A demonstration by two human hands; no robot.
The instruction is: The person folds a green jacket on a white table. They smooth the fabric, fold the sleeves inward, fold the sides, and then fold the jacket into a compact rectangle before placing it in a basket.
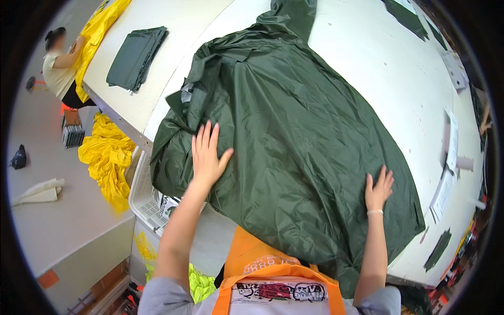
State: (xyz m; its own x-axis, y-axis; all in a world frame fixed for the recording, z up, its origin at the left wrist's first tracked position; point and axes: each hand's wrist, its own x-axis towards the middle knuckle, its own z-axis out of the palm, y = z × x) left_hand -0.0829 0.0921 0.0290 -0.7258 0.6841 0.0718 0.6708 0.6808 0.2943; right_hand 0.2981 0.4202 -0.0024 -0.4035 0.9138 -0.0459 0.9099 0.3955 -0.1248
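A large dark green raincoat [294, 142] lies spread over the white table, its sleeve [294, 18] reaching toward the far edge. My left hand [208, 157] rests flat on the coat near its bunched left side, fingers stretched out and holding nothing. Toward the coat's lower right, my right hand [379, 190] lies on the fabric with its fingers apart, a light bracelet on the wrist. Creases run across the coat between both hands. Part of its lower edge hangs over the table's near side, against my orange apron [257, 254].
A stack of folded dark green pieces [137, 59] lies at the far left. A white plastic basket [140, 197] stands below the table's left edge, beside heaped yellow fabric [108, 155]. Papers [446, 168] lie at right. Another person [60, 65] handles yellow fabric at the far left.
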